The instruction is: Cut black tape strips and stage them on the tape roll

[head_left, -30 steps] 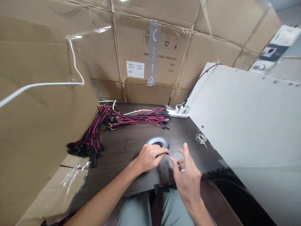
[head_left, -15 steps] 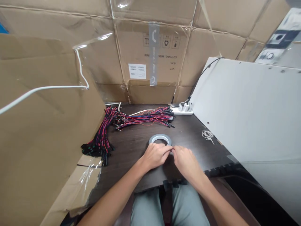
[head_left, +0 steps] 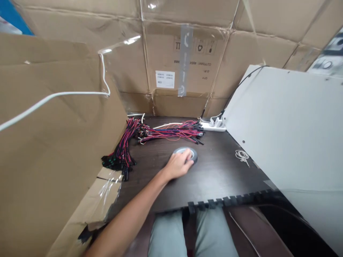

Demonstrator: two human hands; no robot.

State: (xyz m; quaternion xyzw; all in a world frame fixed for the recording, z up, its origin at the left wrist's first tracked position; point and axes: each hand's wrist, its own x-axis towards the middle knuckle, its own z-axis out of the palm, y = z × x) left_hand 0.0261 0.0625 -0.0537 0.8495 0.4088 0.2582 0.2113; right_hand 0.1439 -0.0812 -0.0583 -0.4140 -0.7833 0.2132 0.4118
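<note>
My left hand [head_left: 179,166] reaches over a roll of grey tape [head_left: 194,157] on the dark tabletop. Its fingers curl over the roll's near rim and into the ring, closed on it; the fingertips are partly hidden. The roll lies flat, with a pale inner core. My right hand is out of the picture. A row of short black tape strips [head_left: 211,203] hangs along the table's front edge, nearer to me than the roll.
Red and black wire bundles lie at the back [head_left: 171,132] and the left [head_left: 124,146]. A white power strip [head_left: 214,126] sits by the white panel [head_left: 289,125]. A coiled white cord [head_left: 242,155] rests at the right. Cardboard [head_left: 53,107] walls the left side and back.
Both hands were together with fingertips pinched beside the tape roll. My right hand has left the view, and my left hand has shifted onto the roll. The camera view has turned slightly left.
</note>
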